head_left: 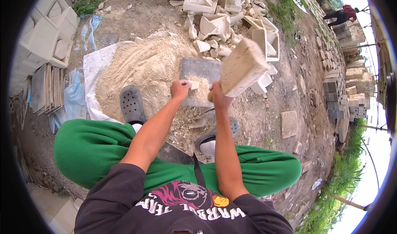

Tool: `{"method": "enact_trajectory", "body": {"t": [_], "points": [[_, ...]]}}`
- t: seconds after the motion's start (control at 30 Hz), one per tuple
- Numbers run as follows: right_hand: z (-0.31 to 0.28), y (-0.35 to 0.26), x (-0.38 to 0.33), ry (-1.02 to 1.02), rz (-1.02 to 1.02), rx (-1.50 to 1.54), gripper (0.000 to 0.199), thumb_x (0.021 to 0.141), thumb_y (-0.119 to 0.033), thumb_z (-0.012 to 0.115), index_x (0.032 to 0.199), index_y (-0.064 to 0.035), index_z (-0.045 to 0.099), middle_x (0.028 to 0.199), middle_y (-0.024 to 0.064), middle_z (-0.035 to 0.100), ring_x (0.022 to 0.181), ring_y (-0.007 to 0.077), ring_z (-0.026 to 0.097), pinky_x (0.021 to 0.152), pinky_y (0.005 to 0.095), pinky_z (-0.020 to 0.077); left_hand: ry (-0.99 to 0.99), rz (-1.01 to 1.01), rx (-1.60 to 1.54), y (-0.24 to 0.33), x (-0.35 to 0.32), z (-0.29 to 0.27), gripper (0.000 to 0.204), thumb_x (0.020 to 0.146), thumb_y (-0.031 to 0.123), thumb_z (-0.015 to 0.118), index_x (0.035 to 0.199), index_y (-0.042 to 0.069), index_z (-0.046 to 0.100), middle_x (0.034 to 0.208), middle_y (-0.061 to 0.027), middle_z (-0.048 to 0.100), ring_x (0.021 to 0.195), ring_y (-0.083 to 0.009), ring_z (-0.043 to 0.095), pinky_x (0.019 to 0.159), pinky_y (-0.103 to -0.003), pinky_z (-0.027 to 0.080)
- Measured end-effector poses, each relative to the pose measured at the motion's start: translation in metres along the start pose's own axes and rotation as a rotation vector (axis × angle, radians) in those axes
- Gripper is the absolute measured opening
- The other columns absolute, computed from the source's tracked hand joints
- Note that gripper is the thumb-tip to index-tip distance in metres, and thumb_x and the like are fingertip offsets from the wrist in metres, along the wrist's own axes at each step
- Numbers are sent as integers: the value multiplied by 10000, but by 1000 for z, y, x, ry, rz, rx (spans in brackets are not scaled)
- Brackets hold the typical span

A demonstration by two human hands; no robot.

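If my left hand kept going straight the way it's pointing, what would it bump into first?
Probably the small pale stone chunk already at the left hand fingertips, resting on the grey slab. Beyond lies the broken block rubble, though depth is hard to judge.

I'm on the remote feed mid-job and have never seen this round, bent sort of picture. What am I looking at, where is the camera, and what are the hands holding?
There is no machine here: a seated person works with two bare hands. The one picture comes from a fisheye camera on the person's head, looking down, so straight edges curve near the rim. The left hand holds a small pale stone chunk over a grey slab on the ground. The right hand grips a handle carrying a big sandy block, raised above the slab. Beside it lies a pile of pale powder on a white sheet, with broken cast blocks behind.
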State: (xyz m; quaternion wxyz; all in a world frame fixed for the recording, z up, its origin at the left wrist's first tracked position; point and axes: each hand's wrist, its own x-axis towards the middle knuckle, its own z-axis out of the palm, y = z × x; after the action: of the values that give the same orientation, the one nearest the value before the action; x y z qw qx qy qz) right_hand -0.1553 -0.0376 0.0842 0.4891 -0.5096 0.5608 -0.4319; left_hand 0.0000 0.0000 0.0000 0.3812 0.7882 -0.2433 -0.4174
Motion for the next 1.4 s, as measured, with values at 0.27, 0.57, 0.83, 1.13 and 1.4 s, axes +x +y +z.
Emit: {"method": "enact_trajectory", "body": {"t": [0.27,0.57,0.83,1.13,1.4], "points": [[8,42,-47,-4,316,-350,204,782,-160,706,877,19,691,717,135,694,559,165,653,529,350,525,-27,-50,34,-6,11,0,282,807,229,806,1040,71,795,973,-114,780,868,-206,735,796,-323,544],[18,-94,-15,84,-58,180,120,807,-18,666,898,15,596,725,51,583,585,159,612,549,317,514,25,16,58,-13,8,-5,281,801,278,796,1038,127,801,967,-97,779,872,-253,743,799,-351,559],[14,59,-53,-17,272,-456,250,784,-201,703,869,33,677,714,126,679,662,174,688,564,341,516,36,10,99,1,6,-3,276,797,301,800,1021,141,807,986,-92,778,894,-258,744,822,-361,563],[8,-95,-9,53,31,75,172,792,-91,688,881,52,654,687,78,657,594,141,627,541,313,494,-12,-24,92,-2,5,-4,275,803,287,790,1044,154,802,965,-83,780,884,-244,745,820,-359,558],[19,47,-36,-84,157,-316,177,805,-145,709,858,13,651,676,76,653,615,153,642,556,326,498,3,5,46,3,4,-3,251,801,283,788,1003,137,808,963,-88,779,876,-239,741,802,-350,560]]}}
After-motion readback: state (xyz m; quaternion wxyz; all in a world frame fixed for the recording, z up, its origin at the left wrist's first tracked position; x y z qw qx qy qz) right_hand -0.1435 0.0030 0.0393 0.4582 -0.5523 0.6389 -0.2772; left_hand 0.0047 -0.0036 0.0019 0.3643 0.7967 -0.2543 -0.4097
